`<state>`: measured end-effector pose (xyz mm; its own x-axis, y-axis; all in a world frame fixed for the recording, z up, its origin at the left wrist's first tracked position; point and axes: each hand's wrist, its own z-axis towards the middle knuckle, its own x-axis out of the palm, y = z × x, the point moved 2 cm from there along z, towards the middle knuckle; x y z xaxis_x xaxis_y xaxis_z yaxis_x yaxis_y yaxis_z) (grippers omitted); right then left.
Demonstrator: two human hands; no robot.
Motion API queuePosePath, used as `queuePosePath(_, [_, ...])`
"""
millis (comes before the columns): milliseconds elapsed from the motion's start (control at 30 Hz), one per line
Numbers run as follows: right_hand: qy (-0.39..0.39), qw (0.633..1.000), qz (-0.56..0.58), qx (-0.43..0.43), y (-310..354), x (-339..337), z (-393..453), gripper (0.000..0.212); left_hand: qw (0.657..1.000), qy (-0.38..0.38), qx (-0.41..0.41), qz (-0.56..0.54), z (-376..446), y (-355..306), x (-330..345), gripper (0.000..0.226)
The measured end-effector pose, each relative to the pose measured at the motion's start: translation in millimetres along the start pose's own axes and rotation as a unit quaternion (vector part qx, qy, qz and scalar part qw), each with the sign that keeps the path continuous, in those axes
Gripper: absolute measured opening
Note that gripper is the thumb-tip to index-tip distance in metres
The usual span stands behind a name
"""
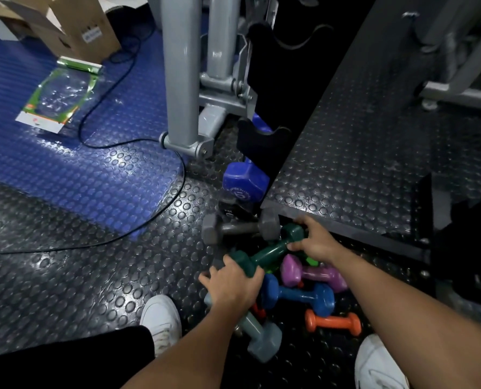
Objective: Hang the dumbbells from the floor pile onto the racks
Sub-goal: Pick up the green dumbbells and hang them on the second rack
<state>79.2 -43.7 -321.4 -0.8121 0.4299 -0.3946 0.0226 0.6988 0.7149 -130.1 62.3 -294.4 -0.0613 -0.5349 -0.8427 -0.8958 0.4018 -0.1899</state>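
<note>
Both hands gripped dark green dumbbell (270, 252) mid-frame: left hand (233, 284) fingers clamped on near end; right hand (315, 242) fingers round far end, w/ floor pile (298, 296) below.

place: gym | evidence: dumbbells (295, 294) piled on studded rubber floor (93, 276), grey machine frame (180, 74)

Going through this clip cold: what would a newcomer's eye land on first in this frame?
Probably the bright pile of dumbbells on the black studded floor, low and right of centre: purple dumbbell, blue dumbbell and orange dumbbell. On top, the left hand and right hand each grip an end of a dark green dumbbell. Top left, a shiny green package lies on the blue floor.
</note>
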Motion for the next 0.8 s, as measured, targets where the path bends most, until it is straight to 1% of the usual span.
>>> queuePosePath(133, [-0.029, 0.999, 0.035, -0.010, 6.2, -15.5, -21.0, 0.064, 0.998, -0.052, 0.035, -0.029, -9.4, -2.3, 0.8, 0.088])
queuePosePath(200, [-0.038, 0.998, 0.050, -0.009, 11.4, -25.1, -32.2, 0.063, 0.997, -0.048, 0.029, -0.047, -15.0, -5.8, -0.8, 0.086])
queuePosePath(333, [-0.039, 0.995, 0.086, -0.009, 26.1, -37.9, -54.9, 0.081, 0.993, -0.060, 0.051, -0.085, -24.8, -15.5, -15.5, 0.087])
queuePosePath(400, [-0.041, 0.995, 0.095, -0.012, 31.3, -36.7, -58.5, 0.079, 0.989, -0.063, 0.057, -0.119, -22.5, -11.9, -17.5, 0.086])
queuePosePath(467, [-0.045, 0.992, 0.112, -0.019, 42.3, -35.7, -62.9, 0.077, 0.977, -0.078, 0.074, -0.187, -19.2, -9.1, -21.9, 0.078])
queuePosePath(533, [-0.065, 0.990, 0.120, -0.020, 48.0, -39.0, -67.2, 0.077, 0.956, -0.090, 0.090, -0.266, -18.1, -13.0, -27.6, 0.069])
queuePosePath(600, [-0.081, 0.988, 0.126, -0.024, 57.7, -41.7, -75.0, 0.077, 0.939, -0.098, 0.098, -0.316, -18.7, -15.5, -36.2, 0.061])
queuePosePath(667, [-0.090, 0.987, 0.130, -0.032, 66.1, -43.3, -81.1, 0.075, 0.928, -0.106, 0.111, -0.339, -20.4, -16.1, -46.9, 0.055])
queuePosePath(800, [-0.104, 0.984, 0.135, -0.049, 85.0, -42.1, -99.0, 0.073, 0.914, -0.127, 0.132, -0.363, -27.4, -9.9, -67.3, 0.056])
